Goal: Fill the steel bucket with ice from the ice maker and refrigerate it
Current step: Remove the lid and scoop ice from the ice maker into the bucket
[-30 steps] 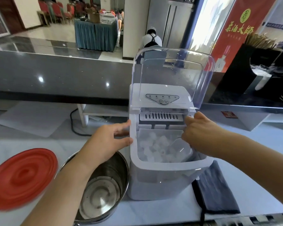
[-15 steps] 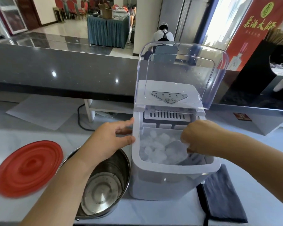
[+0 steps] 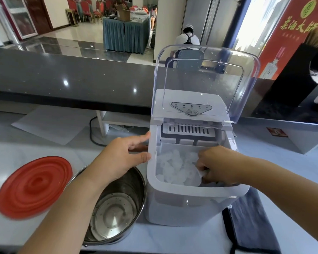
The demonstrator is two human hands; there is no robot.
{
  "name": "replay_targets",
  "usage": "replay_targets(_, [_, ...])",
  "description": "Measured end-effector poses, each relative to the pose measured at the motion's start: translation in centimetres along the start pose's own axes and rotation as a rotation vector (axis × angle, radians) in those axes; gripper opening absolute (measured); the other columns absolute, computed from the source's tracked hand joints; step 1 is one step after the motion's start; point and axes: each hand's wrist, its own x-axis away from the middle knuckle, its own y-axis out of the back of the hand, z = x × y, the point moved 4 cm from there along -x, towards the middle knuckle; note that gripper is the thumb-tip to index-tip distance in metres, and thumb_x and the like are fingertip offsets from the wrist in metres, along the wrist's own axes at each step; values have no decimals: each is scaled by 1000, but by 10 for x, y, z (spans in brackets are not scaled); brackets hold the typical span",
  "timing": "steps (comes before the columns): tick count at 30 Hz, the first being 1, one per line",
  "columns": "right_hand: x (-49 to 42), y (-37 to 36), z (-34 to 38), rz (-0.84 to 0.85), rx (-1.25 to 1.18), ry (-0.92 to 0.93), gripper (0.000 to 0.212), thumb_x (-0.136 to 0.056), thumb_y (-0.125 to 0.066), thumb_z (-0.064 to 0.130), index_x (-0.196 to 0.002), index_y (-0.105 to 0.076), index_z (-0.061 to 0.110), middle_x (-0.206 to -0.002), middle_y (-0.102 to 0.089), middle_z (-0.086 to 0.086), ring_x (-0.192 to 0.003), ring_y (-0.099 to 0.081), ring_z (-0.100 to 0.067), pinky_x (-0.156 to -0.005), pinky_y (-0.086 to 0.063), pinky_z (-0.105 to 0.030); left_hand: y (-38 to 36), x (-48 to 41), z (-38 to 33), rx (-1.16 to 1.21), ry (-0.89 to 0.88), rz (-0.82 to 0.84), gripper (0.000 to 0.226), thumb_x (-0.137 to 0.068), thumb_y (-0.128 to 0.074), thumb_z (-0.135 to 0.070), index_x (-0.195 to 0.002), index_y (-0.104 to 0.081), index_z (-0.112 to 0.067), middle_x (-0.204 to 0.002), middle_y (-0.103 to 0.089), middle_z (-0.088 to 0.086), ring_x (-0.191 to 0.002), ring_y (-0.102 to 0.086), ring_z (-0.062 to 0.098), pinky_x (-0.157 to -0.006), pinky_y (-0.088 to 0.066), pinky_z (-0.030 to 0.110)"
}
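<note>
The white ice maker [image 3: 191, 204] stands on the counter with its clear lid [image 3: 206, 79] raised. Ice cubes [image 3: 173, 165] fill its basket. My right hand [image 3: 218, 165] reaches inside and grips a translucent ice scoop [image 3: 195, 178] lying among the cubes. My left hand [image 3: 121, 158] rests on the machine's left edge, thumb and fingers straight against its side. The steel bucket [image 3: 114, 213] sits just left of the machine, below my left forearm, and holds a perforated steel insert but no ice.
A red round lid [image 3: 33, 187] lies on the counter at the left. A dark grey cloth [image 3: 251, 228] lies to the right of the machine. A black raised bar top [image 3: 62, 77] runs behind. A black power cable [image 3: 92, 131] loops behind the bucket.
My right hand has moved down from the machine's upper right edge into the basket and taken hold of the scoop. The left hand stays on the machine's side.
</note>
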Motion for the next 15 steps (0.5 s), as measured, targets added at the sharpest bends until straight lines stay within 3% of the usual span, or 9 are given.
replay_targets(3, [1, 1, -7, -52, 21, 8, 19, -82, -55, 28, -68, -55, 15, -90, -62, -6, -76, -55, -23, -71, -50, -34, -1, 1, -1, -4, 5, 2, 59, -76, -74, -27, -128, -51, -42, -107, -66, -28, -105, -57, -14, -101, -41, 25])
replay_targets(9, [4, 10, -19, -133, 66, 23, 19, -82, -56, 27, -67, -49, 16, -91, -59, -5, -70, -42, -18, -53, -30, -23, -3, 5, -5, -29, 17, -7, 59, -79, -71, -28, -132, -48, -43, -103, -63, -32, -100, -53, -22, -90, -40, 15])
replay_targets(12, [5, 16, -25, -170, 31, 21, 22, -82, -59, 30, -68, -51, 15, -90, -58, -5, -74, -49, -21, -62, -40, -28, -4, 6, -7, -30, 13, -21, 59, -80, -70, -27, -132, -47, -42, -101, -61, -33, -97, -51, -26, -82, -37, 7])
replay_targets(15, [3, 18, -30, -176, -2, 16, 28, -81, -62, 32, -61, -46, 20, -90, -58, -2, -80, -55, -22, -66, -43, -29, -5, 7, -7, -20, 9, -31, 58, -81, -68, -25, -133, -48, -39, -104, -62, -31, -101, -53, -22, -88, -39, 11])
